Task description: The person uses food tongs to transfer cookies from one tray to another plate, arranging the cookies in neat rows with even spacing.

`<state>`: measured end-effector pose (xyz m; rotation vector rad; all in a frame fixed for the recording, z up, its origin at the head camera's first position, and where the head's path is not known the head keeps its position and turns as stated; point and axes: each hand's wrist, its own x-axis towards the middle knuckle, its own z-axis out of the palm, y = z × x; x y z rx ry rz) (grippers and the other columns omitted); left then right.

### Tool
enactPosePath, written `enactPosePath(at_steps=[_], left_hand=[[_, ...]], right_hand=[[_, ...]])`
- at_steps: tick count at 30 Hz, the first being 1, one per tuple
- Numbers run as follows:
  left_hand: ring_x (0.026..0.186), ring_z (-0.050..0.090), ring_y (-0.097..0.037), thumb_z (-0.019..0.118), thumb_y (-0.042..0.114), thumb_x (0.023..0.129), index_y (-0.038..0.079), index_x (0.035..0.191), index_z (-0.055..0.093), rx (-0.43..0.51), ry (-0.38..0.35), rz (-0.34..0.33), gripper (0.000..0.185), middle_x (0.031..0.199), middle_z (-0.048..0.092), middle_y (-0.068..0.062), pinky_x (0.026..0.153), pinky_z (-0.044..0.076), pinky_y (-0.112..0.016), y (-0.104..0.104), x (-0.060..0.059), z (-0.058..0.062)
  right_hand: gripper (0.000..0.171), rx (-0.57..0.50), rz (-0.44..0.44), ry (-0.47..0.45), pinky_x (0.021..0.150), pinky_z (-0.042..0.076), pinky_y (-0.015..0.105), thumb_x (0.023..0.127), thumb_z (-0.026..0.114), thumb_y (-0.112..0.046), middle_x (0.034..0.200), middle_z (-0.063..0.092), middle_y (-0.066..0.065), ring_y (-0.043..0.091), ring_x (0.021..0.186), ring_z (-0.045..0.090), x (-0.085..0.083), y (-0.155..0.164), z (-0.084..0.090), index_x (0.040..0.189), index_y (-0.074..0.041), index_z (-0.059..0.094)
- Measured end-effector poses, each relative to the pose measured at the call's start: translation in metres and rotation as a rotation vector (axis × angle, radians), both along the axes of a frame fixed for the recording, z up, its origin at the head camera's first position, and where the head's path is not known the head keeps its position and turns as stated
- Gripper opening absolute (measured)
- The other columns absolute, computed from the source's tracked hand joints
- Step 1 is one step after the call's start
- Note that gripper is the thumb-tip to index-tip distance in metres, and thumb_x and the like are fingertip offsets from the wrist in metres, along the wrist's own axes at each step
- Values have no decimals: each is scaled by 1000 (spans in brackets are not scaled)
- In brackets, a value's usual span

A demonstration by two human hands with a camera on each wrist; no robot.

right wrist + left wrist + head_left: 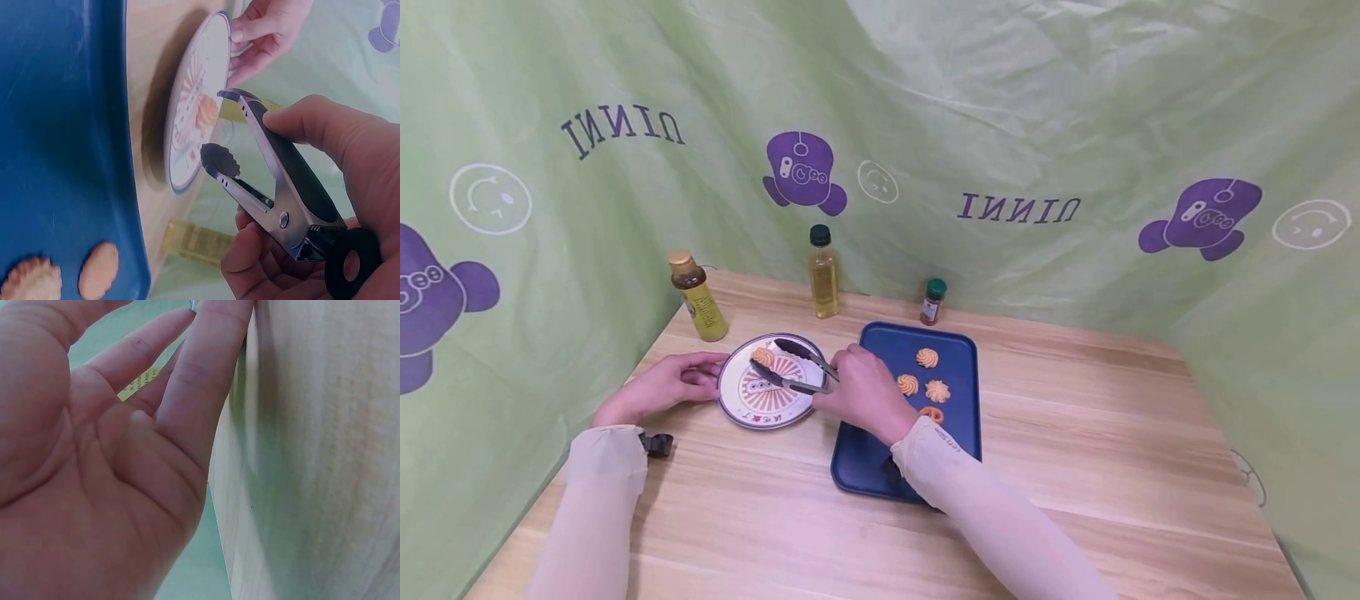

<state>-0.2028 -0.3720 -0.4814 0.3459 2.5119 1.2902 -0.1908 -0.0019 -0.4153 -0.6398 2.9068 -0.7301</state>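
Now right hand [865, 393] gripping tongs [793, 367], plate [737, 408]

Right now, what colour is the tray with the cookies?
Dark blue tray, clearest in the head view.

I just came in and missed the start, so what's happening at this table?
A person is working with cookies. The right hand grips metal tongs, open above a patterned plate where one cookie already lies. The left hand touches the plate's rim. Four more cookies sit on the blue tray beside it.
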Motion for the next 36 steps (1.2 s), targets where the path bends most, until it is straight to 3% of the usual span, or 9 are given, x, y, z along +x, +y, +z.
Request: enactPosePath(at_steps=[12, 18, 21, 25, 29, 36], left_hand=[[111, 72, -4, 82, 14, 102, -4, 163, 52, -28, -6, 6, 70, 144, 68, -27, 94, 59, -14, 2, 1, 4], [114, 72, -7, 82, 14, 102, -3, 164, 51, -39, -13, 8, 71, 146, 68, -26, 95, 58, -14, 2, -1, 3], [111, 72, -5, 82, 13, 102, -4, 164, 50, -27, -17, 6, 72, 146, 68, -26, 95, 58, -14, 2, 0, 2], [110, 71, -4, 82, 11, 102, -6, 163, 50, -18, -9, -4, 71, 145, 68, -27, 94, 59, -14, 1, 1, 2], [111, 72, -5, 81, 11, 102, -7, 163, 50, -19, -3, -7, 70, 144, 68, -27, 94, 59, -14, 1, 1, 2], [112, 72, -8, 82, 12, 103, -6, 163, 51, -26, -9, 4, 70, 145, 68, -27, 93, 59, -14, 2, 0, 4]], right_hand=[[47, -93, -80, -9, 76, 56, 36, 87, 92, -37, 103, 68, 6, 22, 85, 63, 7, 51, 9, 117, -3, 80], [45, -108, -163, -21, 73, 55, 34, 87, 90, -34, 103, 70, 6, 20, 84, 62, 10, 83, 1, 119, -4, 80], [48, -125, -191, -60, 69, 57, 32, 87, 90, -33, 107, 68, 9, 17, 73, 67, 11, 97, -4, 123, -3, 79], [48, -104, -207, -55, 69, 55, 31, 87, 87, -33, 110, 68, 11, 18, 72, 66, 12, 115, -9, 124, -2, 78], [46, -54, -211, 8, 71, 50, 34, 86, 86, -33, 106, 69, 10, 24, 83, 60, 13, 130, -9, 120, -2, 81], [50, -44, -240, 5, 74, 58, 37, 88, 88, -35, 112, 73, 13, 24, 88, 64, 21, 151, -3, 123, -1, 79]])
